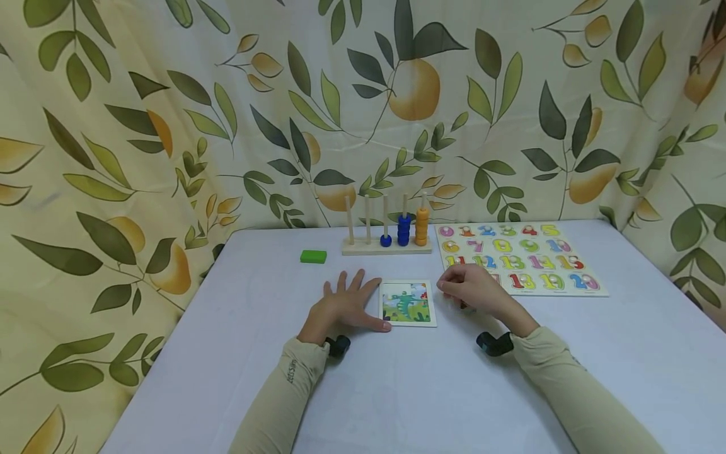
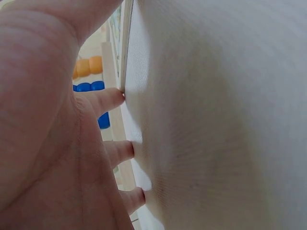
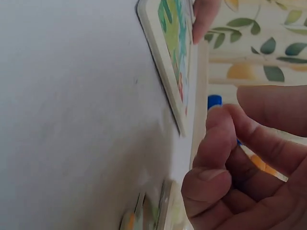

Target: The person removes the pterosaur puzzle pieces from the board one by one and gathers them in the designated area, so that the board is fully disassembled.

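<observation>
A small white-framed picture board showing a green dinosaur lies flat in the middle of the table. My left hand rests spread at its left side, with thumb and index finger touching the frame's edge. My right hand hovers just right of the board, fingers loosely curled. In the right wrist view the thumb stands apart from the fingers and nothing shows between them. Below that hand lie flat printed pieces, partly hidden in the head view.
Behind the board stands a wooden peg stand with blue and orange beads. A number puzzle board lies at the back right, under or close to the right hand. A green block sits at the back left. A leaf-patterned curtain hangs behind the table.
</observation>
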Demonstrator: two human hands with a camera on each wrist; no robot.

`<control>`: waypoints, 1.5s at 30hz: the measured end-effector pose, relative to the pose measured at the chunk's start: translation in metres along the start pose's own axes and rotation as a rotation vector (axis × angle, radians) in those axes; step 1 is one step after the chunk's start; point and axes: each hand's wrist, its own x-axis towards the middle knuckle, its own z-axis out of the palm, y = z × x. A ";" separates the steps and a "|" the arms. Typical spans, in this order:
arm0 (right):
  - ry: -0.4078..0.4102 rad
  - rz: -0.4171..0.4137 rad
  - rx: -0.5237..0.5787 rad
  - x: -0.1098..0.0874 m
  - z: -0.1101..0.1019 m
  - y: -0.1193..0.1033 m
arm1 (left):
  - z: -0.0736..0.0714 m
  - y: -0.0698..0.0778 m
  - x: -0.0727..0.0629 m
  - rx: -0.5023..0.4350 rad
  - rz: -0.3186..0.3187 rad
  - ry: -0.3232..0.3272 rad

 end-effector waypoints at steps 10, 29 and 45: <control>-0.141 -0.126 -0.127 0.022 0.022 -0.014 | -0.001 0.003 0.001 -0.005 -0.010 -0.017; -0.121 -0.148 -0.207 0.027 0.034 -0.015 | 0.001 0.000 0.005 0.001 -0.021 -0.031; 0.032 -0.087 -0.141 0.030 0.034 -0.017 | 0.002 -0.002 0.007 -0.016 -0.011 -0.021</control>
